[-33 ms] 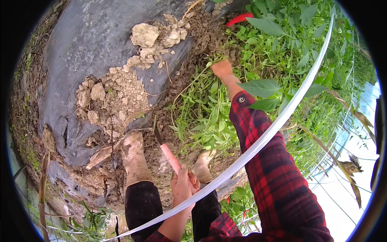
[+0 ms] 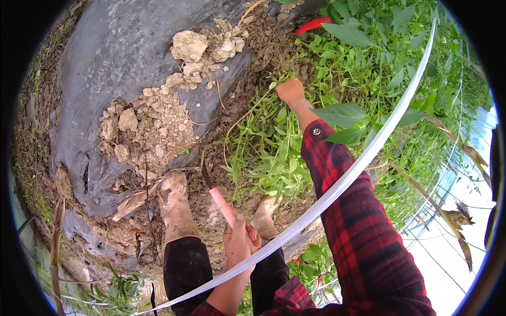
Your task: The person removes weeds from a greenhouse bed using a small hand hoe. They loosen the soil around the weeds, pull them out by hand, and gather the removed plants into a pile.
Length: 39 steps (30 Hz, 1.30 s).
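Observation:
My left hand is closed round the pink handle of a sickle, low in front of me. Its dark, narrow blade points up and away, over bare soil between my muddy boots. Farther off to the right, my right hand is a fist, back of the hand showing, closed on green weeds. Stems stick out beside the fist, and long leafy ones trail from it toward my right boot. Whatever lies inside the fist is hidden.
Black plastic mulch with dry soil clods spreads to the left. A white strap arcs across the view, over my right sleeve. A red chili pepper hangs among leafy plants at the far right. My left boot stands beside the mulch.

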Each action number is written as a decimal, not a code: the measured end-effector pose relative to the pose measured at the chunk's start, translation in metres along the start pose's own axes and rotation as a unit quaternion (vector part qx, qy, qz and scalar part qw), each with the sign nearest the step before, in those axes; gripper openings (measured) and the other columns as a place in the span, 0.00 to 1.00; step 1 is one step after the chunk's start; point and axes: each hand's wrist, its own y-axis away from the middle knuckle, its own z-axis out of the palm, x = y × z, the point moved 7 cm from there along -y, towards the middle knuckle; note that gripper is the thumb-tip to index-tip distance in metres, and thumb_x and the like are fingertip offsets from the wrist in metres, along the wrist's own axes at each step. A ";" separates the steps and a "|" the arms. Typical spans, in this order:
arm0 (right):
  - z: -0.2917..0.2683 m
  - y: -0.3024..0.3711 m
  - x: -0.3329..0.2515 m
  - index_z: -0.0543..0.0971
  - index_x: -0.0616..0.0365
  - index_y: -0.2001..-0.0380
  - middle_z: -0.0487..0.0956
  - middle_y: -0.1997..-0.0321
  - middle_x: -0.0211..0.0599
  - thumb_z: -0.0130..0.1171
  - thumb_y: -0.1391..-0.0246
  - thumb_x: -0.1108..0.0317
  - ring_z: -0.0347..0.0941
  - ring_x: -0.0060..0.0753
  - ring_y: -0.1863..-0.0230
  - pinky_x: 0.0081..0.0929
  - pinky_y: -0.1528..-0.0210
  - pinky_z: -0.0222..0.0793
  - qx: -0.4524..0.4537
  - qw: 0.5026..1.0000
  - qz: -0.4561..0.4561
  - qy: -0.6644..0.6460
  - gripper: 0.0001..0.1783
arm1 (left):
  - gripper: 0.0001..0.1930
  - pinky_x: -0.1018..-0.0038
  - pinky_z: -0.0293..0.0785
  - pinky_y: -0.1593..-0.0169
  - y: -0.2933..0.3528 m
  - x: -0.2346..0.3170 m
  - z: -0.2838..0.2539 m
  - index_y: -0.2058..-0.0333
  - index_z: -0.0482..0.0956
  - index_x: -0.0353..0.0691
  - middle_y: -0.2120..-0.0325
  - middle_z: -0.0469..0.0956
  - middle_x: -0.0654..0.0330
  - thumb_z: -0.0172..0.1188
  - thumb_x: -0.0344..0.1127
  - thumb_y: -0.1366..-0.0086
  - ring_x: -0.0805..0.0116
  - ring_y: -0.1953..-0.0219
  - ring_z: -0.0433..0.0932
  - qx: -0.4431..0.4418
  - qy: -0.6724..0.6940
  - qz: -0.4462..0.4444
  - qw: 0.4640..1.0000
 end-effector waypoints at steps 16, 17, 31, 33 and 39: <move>-0.088 0.028 0.076 0.74 0.62 0.63 0.68 0.49 0.47 0.55 0.63 0.75 0.73 0.50 0.60 0.39 0.58 0.72 0.126 0.966 0.172 -0.146 0.18 | 0.14 0.77 0.57 0.87 0.002 0.007 0.014 0.76 0.64 0.42 0.88 0.63 0.64 0.50 0.45 0.37 0.73 0.90 0.61 0.009 -0.015 -0.009 1.000; -0.094 0.008 0.096 0.72 0.62 0.59 0.65 0.45 0.42 0.52 0.60 0.75 0.72 0.49 0.57 0.40 0.56 0.71 0.177 0.969 0.135 -0.108 0.19 | 0.14 0.77 0.57 0.87 0.002 0.006 0.016 0.76 0.64 0.42 0.88 0.63 0.64 0.50 0.44 0.36 0.73 0.90 0.61 0.007 -0.018 -0.008 1.000; -0.009 -0.073 0.108 0.79 0.61 0.67 0.75 0.57 0.51 0.48 0.56 0.64 0.70 0.51 0.53 0.37 0.50 0.66 -0.097 0.995 0.018 0.031 0.16 | 0.14 0.77 0.59 0.85 0.002 0.011 0.014 0.76 0.64 0.42 0.87 0.64 0.63 0.51 0.44 0.36 0.72 0.88 0.63 -0.013 -0.015 -0.009 1.000; -0.016 -0.069 0.100 0.78 0.63 0.64 0.75 0.56 0.54 0.48 0.57 0.63 0.71 0.52 0.53 0.38 0.50 0.67 -0.061 0.997 0.046 -0.017 0.19 | 0.14 0.77 0.59 0.85 0.000 0.010 0.013 0.76 0.64 0.42 0.87 0.64 0.63 0.51 0.44 0.36 0.72 0.88 0.63 -0.014 -0.009 0.000 1.000; -0.063 -0.008 0.075 0.74 0.65 0.58 0.76 0.60 0.58 0.50 0.58 0.65 0.73 0.53 0.58 0.38 0.55 0.70 0.127 0.924 0.228 -0.279 0.22 | 0.14 0.76 0.59 0.85 -0.003 0.007 0.010 0.76 0.64 0.42 0.87 0.64 0.63 0.50 0.42 0.36 0.72 0.89 0.62 -0.021 0.004 0.006 1.000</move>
